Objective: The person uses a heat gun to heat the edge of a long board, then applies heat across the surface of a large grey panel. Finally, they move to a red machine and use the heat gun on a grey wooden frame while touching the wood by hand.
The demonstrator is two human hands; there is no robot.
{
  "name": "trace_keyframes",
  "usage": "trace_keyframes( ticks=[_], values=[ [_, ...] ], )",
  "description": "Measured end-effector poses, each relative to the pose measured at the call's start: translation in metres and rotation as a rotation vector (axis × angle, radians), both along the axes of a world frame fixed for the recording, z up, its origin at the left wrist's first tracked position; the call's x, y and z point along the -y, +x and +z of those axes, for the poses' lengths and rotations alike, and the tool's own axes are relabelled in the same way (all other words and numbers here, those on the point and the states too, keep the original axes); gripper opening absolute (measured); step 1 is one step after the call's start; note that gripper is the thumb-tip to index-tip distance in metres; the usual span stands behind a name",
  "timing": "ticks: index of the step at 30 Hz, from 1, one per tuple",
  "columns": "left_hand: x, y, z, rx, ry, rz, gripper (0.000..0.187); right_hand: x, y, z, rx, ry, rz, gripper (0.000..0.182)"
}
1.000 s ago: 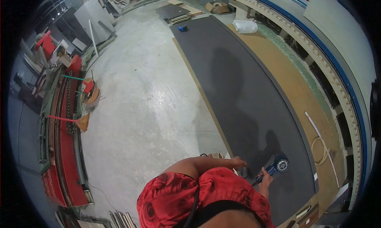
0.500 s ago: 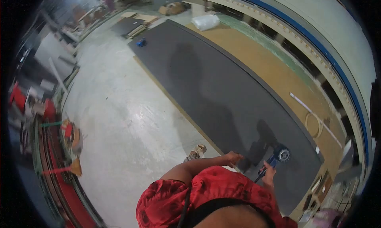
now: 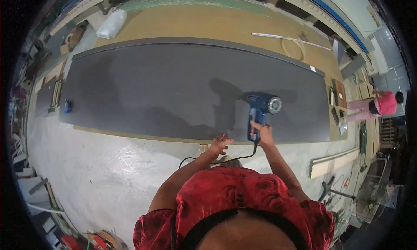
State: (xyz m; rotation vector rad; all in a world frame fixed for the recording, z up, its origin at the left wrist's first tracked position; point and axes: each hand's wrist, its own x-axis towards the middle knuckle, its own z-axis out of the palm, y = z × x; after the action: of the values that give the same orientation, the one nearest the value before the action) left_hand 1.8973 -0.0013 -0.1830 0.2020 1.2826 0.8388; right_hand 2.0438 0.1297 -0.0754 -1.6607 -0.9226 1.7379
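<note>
A blue heat gun point(image 3: 260, 101) is upright in my right hand point(image 3: 265, 132), its round silver end facing right. My fingers wrap its handle, and a black cord hangs from the bottom and loops left past my body. Below it lies a long dark grey panel point(image 3: 173, 85) with a raised strip along the far side. My left hand point(image 3: 220, 145) is at the panel's near edge, left of the heat gun, with its fingers loosely bent and apart. Nothing shows in it.
The panel lies on a brown board point(image 3: 182, 21). A white strip point(image 3: 278, 35) and a beige coil point(image 3: 293, 48) are behind it. A clear plastic roll point(image 3: 112, 25) sits far left, a small blue object point(image 3: 67, 105) on the panel's left end. A person in pink point(image 3: 382, 104) is at right.
My view has turned to the right, so the panel now runs across the picture. The heat gun has been raised upright in my right hand. My left hand stays near the panel edge.
</note>
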Motion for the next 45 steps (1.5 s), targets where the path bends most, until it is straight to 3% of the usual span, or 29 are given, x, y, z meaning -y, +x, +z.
trace_keyframes(
  ticks=[1,5,8,11,14,18,21,22,23,24,26,27,29,31,38,45],
  values=[
    [-0.004,0.002,0.003,-0.022,0.0,-0.092,0.078,0.009,-0.003,-0.003,-0.012,0.004,0.044,0.017],
    [0.006,0.008,0.021,-0.022,0.075,-0.245,0.079,0.046,-0.01,0.003,-0.02,0.001,0.181,0.021],
    [0.016,0.012,0.024,-0.019,0.12,-0.419,0.071,0.068,-0.003,-0.007,-0.119,0.096,0.191,0.023],
    [0.036,0.021,0.011,0.044,0.168,-0.546,0.049,0.096,0.0,-0.008,-0.081,0.086,0.107,0.022],
    [0.062,0.022,0.053,0.086,0.163,-0.531,0.043,0.127,0.007,-0.01,-0.044,0.035,0.055,0.019],
    [0.092,0.039,0.019,0.191,0.153,-0.628,0.066,0.161,0.011,-0.016,-0.012,0.053,0.038,0.018],
    [0.113,0.05,-0.014,0.27,0.244,-0.635,0.067,0.171,0.01,-0.015,0.014,0.059,0.041,0.016],
    [0.124,0.06,-0.076,0.152,0.794,-0.852,0.066,0.171,0.008,-0.016,0.043,0.06,0.053,0.016],
    [0.126,0.051,-0.044,0.26,0.512,-0.704,0.054,0.172,0.007,-0.02,0.039,0.088,0.032,0.016],
    [0.127,0.021,-0.042,0.208,0.505,-0.647,0.054,0.172,0.005,-0.026,0.031,0.116,0.019,0.017],
    [0.079,0.044,-0.034,0.023,0.505,-0.604,0.051,0.169,0.001,-0.013,0.148,0.075,0.116,0.018],
    [0.064,0.039,-0.035,-0.074,0.494,-0.573,0.049,0.17,0.0,-0.01,0.056,0.054,0.141,0.019],
    [0.057,-0.003,-0.041,-0.267,0.447,-0.504,0.047,0.167,-0.009,-0.013,-0.006,-0.034,0.069,0.021],
    [0.086,-0.036,-0.043,-0.407,0.414,-0.5,0.044,0.164,-0.003,-0.017,-0.028,-0.019,0.143,0.024],
    [0.232,-0.024,-0.039,-0.686,0.377,-0.768,0.035,0.159,0.0,-0.031,0.07,-0.111,0.036,0.026],
    [0.194,-0.052,-0.02,-0.945,0.311,-1.103,0.027,0.167,-0.01,-0.027,0.024,-0.076,0.06,0.026]
  ],
)
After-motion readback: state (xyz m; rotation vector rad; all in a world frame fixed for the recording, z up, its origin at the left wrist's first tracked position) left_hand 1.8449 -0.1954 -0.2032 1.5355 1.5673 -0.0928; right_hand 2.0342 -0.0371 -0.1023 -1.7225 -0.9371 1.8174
